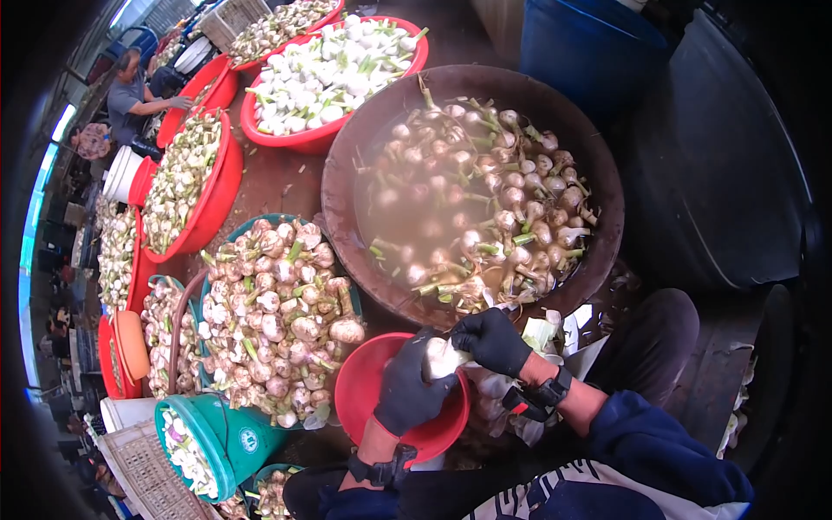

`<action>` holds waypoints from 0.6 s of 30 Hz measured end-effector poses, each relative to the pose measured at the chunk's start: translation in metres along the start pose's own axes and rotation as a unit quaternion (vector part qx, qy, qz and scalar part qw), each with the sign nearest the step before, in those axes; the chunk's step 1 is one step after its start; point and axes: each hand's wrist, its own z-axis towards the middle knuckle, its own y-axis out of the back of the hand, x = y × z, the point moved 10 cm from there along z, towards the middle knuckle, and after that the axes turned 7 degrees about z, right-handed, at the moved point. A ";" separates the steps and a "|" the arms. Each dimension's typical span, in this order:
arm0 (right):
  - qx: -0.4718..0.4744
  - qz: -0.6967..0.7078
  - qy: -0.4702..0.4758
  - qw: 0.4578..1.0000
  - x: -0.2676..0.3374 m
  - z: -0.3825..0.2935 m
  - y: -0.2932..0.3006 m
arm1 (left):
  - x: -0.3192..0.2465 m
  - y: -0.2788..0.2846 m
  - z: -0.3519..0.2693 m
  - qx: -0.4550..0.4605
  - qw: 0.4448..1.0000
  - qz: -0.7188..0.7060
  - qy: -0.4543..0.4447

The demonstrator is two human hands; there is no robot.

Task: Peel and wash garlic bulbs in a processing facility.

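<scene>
My left hand, in a black glove, grips a white garlic bulb above a red plastic bucket. The fingers of my right hand, gloved in black too, pinch the stem side of the same bulb. Just beyond both hands stands a wide brown basin of murky water with many unpeeled garlic bulbs, some under the surface. Garlic peelings lie below my right wrist. Left of the bucket, a heaped tub holds soiled garlic bulbs.
A red tub of cleaned white bulbs stands behind. More red tubs of garlic line the left, where a co-worker sits. A tipped green bucket holds garlic pieces. A blue barrel and a large dark container stand at the right.
</scene>
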 end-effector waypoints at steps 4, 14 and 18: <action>0.001 0.096 -0.085 0.992 -0.021 -0.002 0.004 | -0.018 0.003 0.000 -0.032 0.996 0.028 -0.080; -0.006 0.107 0.002 0.994 0.007 -0.010 -0.005 | 0.025 -0.002 -0.007 -0.102 0.967 -0.198 0.127; -0.083 0.103 -0.086 0.987 -0.021 -0.003 0.018 | 0.015 0.013 -0.009 -0.153 0.947 -0.274 0.071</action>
